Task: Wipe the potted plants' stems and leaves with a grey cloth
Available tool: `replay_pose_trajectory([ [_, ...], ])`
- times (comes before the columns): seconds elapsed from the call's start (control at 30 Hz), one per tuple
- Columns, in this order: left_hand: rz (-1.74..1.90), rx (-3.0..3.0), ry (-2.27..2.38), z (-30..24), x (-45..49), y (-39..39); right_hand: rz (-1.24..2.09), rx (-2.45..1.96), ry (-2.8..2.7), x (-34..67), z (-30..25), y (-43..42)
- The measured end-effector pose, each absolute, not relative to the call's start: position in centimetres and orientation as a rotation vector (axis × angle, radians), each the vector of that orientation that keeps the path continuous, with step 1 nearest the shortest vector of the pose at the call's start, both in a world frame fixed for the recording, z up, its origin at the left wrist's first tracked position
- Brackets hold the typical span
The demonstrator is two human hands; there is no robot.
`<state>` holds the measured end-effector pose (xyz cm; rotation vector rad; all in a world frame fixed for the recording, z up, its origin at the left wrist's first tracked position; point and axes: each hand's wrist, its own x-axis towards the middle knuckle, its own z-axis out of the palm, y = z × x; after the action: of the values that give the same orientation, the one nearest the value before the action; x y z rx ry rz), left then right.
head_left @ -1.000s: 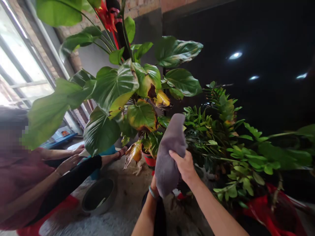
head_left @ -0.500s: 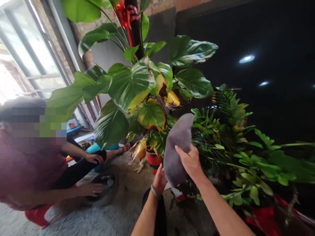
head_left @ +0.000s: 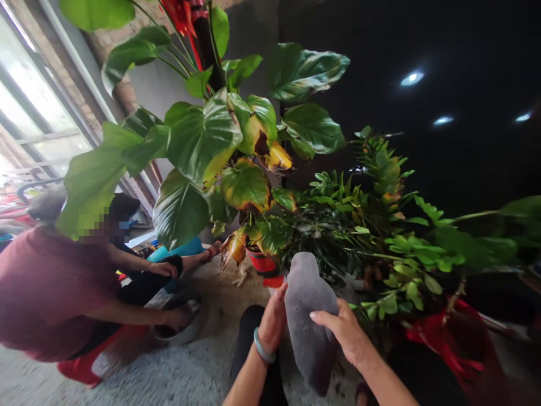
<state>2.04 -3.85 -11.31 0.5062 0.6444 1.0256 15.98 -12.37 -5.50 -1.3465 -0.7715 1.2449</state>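
A grey, velvety-looking thing (head_left: 310,321) is before my knees, long and flat, with a blunt, narrow top and a tapering lower end. Its kind is not clear. My right hand (head_left: 344,335) grips its right edge, thumb lying across the face and fingers behind it. Along the left edge rests my left hand (head_left: 273,318), with straight fingers touching the side; part of them may be hidden behind. A pale bangle (head_left: 262,349) circles my left wrist.
A large leafy plant (head_left: 205,129) in a red pot (head_left: 261,262) stands ahead. More plants (head_left: 406,242) and red bags (head_left: 460,338) are on the right. At left, a seated person (head_left: 54,293) reaches into a round basin (head_left: 180,332).
The grey thing has come down and turned, its broad face now towards me. My right hand has lowered with it. The seated person's hand has moved into the basin.
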Motion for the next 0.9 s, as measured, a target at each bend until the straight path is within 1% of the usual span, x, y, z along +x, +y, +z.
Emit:
replay_pose_trajectory([
  [0.1, 0.933, 0.579, 0.631, -10.1, 2.8, -8.4, 1.195, -1.321, -0.612, 16.0, -5.0, -12.7],
  [0.23, 0.971, 0.73, 0.66, -8.5, 3.6, -11.8, 1.06, -1.31, -0.402, 15.3, -5.3, -13.3],
  [0.4, 0.941, 0.815, 0.649, -7.3, 4.4, -12.6, 0.969, -1.271, -0.299, 15.0, -5.9, -14.2],
  [0.6, 0.886, 0.804, 0.519, -7.4, 5.3, -13.7, 0.853, -1.288, -0.196, 14.9, -6.2, -15.2],
  [0.73, 0.817, 0.832, 0.572, -7.3, 5.6, -14.3, 0.765, -1.341, -0.15, 14.6, -6.2, -15.8],
  [0.8, 0.798, 0.877, 0.613, -7.1, 5.6, -14.2, 0.725, -1.374, -0.179, 14.8, -6.2, -16.0],
  [0.9, 0.772, 0.937, 0.654, -7.1, 5.3, -13.5, 0.758, -1.409, -0.36, 16.1, -6.1, -16.1],
])
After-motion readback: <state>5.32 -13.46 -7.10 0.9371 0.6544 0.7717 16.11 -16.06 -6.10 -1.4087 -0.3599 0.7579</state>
